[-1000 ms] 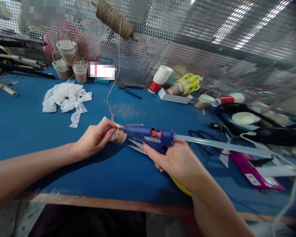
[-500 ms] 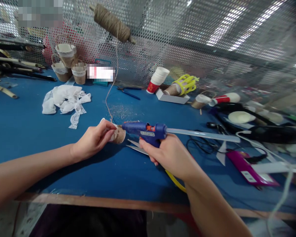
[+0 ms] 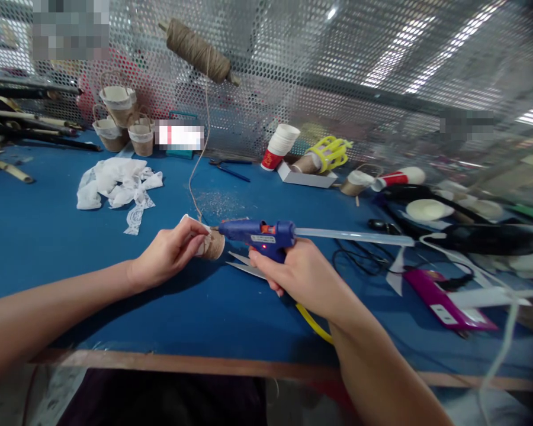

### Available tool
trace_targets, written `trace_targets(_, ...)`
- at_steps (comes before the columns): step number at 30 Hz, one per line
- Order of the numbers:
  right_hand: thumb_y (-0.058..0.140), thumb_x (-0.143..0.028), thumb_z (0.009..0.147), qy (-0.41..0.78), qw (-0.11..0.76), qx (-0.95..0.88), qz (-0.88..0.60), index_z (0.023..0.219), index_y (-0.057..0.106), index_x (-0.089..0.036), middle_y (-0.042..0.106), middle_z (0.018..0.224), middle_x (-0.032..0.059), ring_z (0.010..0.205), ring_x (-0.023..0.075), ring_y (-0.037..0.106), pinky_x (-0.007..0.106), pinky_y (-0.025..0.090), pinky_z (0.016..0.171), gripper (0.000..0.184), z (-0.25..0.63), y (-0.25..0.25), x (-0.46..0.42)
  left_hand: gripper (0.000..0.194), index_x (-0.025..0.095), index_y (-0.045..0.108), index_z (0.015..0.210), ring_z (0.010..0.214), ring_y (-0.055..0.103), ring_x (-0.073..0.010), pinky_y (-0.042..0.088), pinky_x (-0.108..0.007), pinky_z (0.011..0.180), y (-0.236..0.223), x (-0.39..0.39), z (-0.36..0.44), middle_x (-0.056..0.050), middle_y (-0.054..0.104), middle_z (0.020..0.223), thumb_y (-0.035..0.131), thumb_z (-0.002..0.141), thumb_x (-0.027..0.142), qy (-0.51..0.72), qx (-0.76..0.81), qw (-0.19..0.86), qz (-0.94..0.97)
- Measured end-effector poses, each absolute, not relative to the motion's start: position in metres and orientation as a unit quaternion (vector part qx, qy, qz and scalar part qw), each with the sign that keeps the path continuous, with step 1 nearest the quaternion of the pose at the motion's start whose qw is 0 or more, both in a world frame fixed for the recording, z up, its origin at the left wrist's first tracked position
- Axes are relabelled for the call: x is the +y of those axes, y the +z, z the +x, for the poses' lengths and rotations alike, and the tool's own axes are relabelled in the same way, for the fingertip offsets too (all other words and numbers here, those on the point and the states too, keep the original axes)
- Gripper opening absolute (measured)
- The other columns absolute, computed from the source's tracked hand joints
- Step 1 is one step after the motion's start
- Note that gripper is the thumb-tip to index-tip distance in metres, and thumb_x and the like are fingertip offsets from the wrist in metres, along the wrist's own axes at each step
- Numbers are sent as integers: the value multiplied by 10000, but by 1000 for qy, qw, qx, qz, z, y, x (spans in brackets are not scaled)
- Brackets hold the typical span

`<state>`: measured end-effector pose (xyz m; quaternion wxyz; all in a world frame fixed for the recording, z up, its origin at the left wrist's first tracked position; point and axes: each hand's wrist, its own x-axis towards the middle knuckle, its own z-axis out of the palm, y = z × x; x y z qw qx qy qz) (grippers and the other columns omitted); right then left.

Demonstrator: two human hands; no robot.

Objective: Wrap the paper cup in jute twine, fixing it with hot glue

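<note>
"Where's the small twine-wrapped cup?"

"Tipped on its side under the left hand, thumb and forefinger pinched together at its near-white part. The right hand has its fingers wrapped round the handle of a blue glue gun, nozzle at those left fingertips. Whether it touches cup or twine, I can't quite tell; the fingers cover it."

"Anything just changed?"

"A red light shows on the gun now; half a second ago it didn't. I'd judge the gun has power. Nozzle and cup keep the same places, so the gluing looks steady."

"And around the fingers?"

"Scissors lie open-bladed below the gun, beside the right fingers. Twine runs up beyond the left fingertips to a spool. White lace is heaped past the left hand, and pliers lie beyond both."

"Surface and room?"

"A blue tabletop under both hands, wood along its near edge. Past the fingers stands a perforated metal screen, with small handled baskets and stacked paper cups before it."
</note>
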<state>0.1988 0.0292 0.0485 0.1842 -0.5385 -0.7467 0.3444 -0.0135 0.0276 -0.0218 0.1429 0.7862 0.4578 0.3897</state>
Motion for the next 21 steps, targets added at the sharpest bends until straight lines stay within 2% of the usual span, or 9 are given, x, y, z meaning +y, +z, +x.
trace_targets(3,491,-330,781,351,180,-744,-540,554,477,-174,495,406,-37,369,81,489,192,421,410,276,199,50,28,124,161,462,921,635,605,-102,458,-195,585,-22,28,-14,-32,629,782,367,859,212,389,463,150,782)
trace_targets(10,493,-324,779,340,188,-750,-535,591,518,-164,501,409,-39,360,80,490,196,420,407,249,199,48,29,115,163,465,906,533,547,-71,434,-177,525,-21,29,-12,0,604,703,372,854,204,390,458,153,784)
trace_targets(16,509,-325,766,396,169,-735,-524,589,516,-163,477,401,-48,355,75,468,194,407,391,239,205,56,29,114,162,459,913,488,530,-68,421,-171,489,-21,30,-14,26,584,623,369,859,208,390,464,171,777)
trace_targets(21,554,-296,746,455,243,-688,-510,713,530,-154,443,398,-80,351,63,425,207,390,419,148,212,54,42,106,159,455,917,475,533,-57,410,-149,470,-17,29,-12,44,578,592,369,854,167,396,453,180,779)
